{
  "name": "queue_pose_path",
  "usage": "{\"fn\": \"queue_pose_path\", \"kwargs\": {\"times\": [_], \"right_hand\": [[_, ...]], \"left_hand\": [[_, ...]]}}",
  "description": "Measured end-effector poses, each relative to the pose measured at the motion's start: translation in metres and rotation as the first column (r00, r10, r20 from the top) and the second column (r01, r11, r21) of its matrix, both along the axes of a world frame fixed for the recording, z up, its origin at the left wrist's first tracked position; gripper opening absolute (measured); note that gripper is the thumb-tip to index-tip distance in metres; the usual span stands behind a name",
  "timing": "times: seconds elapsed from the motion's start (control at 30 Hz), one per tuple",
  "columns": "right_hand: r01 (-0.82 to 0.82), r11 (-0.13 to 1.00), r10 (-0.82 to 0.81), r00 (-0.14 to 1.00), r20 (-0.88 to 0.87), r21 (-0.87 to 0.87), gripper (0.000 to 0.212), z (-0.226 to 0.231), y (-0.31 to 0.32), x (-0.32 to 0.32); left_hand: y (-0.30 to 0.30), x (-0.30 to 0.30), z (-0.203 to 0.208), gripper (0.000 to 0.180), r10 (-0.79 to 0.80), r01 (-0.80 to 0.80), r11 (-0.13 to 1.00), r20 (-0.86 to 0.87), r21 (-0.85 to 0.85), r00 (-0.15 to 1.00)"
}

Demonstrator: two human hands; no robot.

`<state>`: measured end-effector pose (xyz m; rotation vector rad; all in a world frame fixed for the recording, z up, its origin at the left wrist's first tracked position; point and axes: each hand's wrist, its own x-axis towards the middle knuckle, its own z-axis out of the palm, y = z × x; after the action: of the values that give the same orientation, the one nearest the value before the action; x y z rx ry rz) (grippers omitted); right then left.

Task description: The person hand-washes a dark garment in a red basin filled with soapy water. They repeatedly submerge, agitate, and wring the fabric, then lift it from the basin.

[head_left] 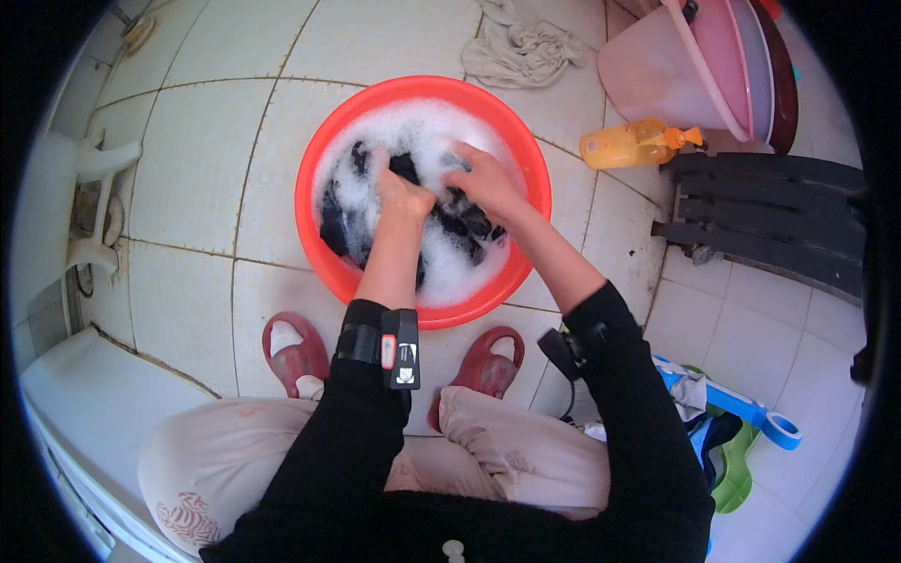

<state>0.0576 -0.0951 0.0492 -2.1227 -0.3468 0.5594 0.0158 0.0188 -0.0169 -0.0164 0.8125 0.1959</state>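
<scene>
A round red basin (319, 141) full of white suds stands on the tiled floor ahead of me. A dark wet garment (336, 220) lies in the foam. My left hand (405, 197) is closed on a bunch of that dark cloth in the middle of the basin. My right hand (483, 178) grips another part of the same garment just to the right, with the two hands close together. Both sleeves are black and each wrist carries a black strapped device.
A yellow bottle (631, 144) lies on the floor right of the basin. Stacked pink basins (699, 66) lean at the top right, above a dark slatted rack (770, 211). A crumpled pale cloth (521, 47) lies beyond the basin. My red slippers (298, 352) flank the basin's near edge.
</scene>
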Motion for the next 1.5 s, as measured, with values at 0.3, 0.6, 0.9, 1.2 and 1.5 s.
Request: {"fn": "queue_pose_path", "kwargs": {"times": [0.3, 0.6, 0.9, 1.2, 1.5], "right_hand": [[-0.04, 0.976, 0.093, 0.966, 0.24, -0.214, 0.032, 0.047, 0.024, -0.028], [-0.119, 0.983, 0.162, 0.918, 0.362, -0.138, 0.035, 0.047, 0.015, -0.047], [-0.167, 0.794, 0.462, 0.79, 0.403, -0.584, 0.031, -0.023, -0.024, -0.017], [-0.147, 0.984, 0.149, 0.989, -0.009, 0.098, 0.036, 0.012, -0.006, 0.001], [-0.123, 0.949, 0.232, 0.896, 0.378, -0.29, 0.036, 0.025, 0.028, -0.022]], "left_hand": [[-0.016, -0.004, -0.016, 0.023, -0.033, 0.054, 0.996, 0.294, -0.065, 0.955], [-0.013, -0.008, 0.001, 0.024, -0.273, 0.242, 0.953, 0.169, 0.183, 0.947], [-0.004, 0.002, 0.001, 0.04, 0.005, 0.0, 0.999, -0.108, 0.046, 0.994], [-0.004, 0.0, -0.002, 0.055, -0.1, 0.101, 0.995, -0.04, 0.025, 0.994], [-0.027, -0.016, 0.005, 0.035, -0.134, 0.121, 0.989, 0.172, 0.081, 0.976]]}}
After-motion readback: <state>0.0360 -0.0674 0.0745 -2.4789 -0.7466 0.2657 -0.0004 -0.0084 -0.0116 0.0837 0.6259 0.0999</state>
